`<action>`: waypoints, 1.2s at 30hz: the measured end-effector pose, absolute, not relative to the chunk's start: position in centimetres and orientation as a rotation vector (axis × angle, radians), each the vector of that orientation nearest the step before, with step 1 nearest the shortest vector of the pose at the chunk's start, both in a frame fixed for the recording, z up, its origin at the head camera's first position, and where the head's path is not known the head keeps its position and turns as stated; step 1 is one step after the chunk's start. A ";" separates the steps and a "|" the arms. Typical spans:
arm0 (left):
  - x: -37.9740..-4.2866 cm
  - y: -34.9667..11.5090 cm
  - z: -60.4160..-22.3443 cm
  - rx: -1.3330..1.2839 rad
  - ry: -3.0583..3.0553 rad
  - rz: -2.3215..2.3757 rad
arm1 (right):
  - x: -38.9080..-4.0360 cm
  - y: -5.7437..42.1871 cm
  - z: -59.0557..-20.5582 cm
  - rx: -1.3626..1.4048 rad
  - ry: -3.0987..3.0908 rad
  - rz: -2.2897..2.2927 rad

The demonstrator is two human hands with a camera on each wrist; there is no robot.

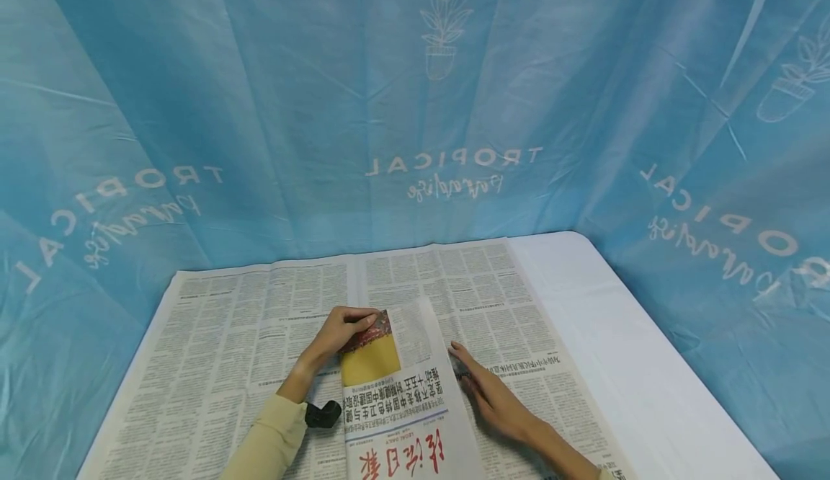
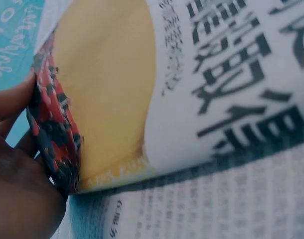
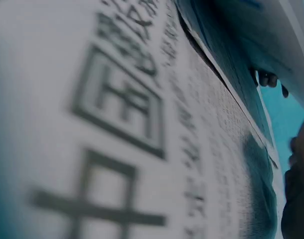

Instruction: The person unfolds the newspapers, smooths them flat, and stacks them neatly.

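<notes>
A folded newspaper point(image 1: 405, 422) with large dark headlines and a red masthead lies lengthwise in front of me in the head view. At its far left corner, my left hand point(image 1: 346, 332) pinches the edge, thumb on top, beside a yellow and red picture point(image 1: 371, 361). The left wrist view has the left hand point(image 2: 22, 184) at the picture's red-and-dark patterned end, the paper's near edge raised over the sheet below. My right hand point(image 1: 496, 401) is beside the paper's right edge, its fingers extended. In the right wrist view, only part of the right hand point(image 3: 299, 194) shows at the right edge.
Spread newspaper sheets point(image 1: 240, 336) cover most of the white table point(image 1: 583, 292), whose bare white strip runs along the right. Blue printed curtains point(image 1: 324, 105) hang behind and at both sides. A black wrist camera point(image 1: 323, 414) sits on the left wrist.
</notes>
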State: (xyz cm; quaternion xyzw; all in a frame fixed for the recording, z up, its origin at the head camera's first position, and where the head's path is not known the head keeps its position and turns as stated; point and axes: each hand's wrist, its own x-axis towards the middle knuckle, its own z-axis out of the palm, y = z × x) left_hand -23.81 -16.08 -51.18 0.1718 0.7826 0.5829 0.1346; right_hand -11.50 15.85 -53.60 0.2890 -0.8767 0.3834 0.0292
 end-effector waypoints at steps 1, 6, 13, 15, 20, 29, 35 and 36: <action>-23.8 -16.2 -51.2 0.472 2.256 1.711 | -11.6 15.8 -53.6 0.913 -2.715 1.131; -23.8 -16.5 -51.4 0.403 2.224 1.759 | -12.2 15.6 -54.1 1.107 -2.797 0.886; -23.6 -16.6 -51.1 0.430 2.283 1.684 | -12.4 15.4 -54.4 1.288 -2.774 0.551; -23.6 -16.6 -51.1 0.430 2.301 1.672 | -12.4 15.4 -54.3 1.288 -2.771 0.521; -23.4 -17.1 -51.2 0.455 2.295 1.708 | -12.3 15.8 -54.1 1.271 -2.778 0.515; -23.0 -18.6 -51.0 0.562 2.249 1.727 | -12.0 17.3 -53.7 1.230 -2.797 0.480; -22.0 -19.9 -50.8 0.647 2.302 1.637 | -11.9 18.1 -53.4 1.185 -2.860 0.516; -21.9 -20.1 -50.8 0.677 2.281 1.634 | -11.9 18.2 -53.4 1.171 -2.877 0.528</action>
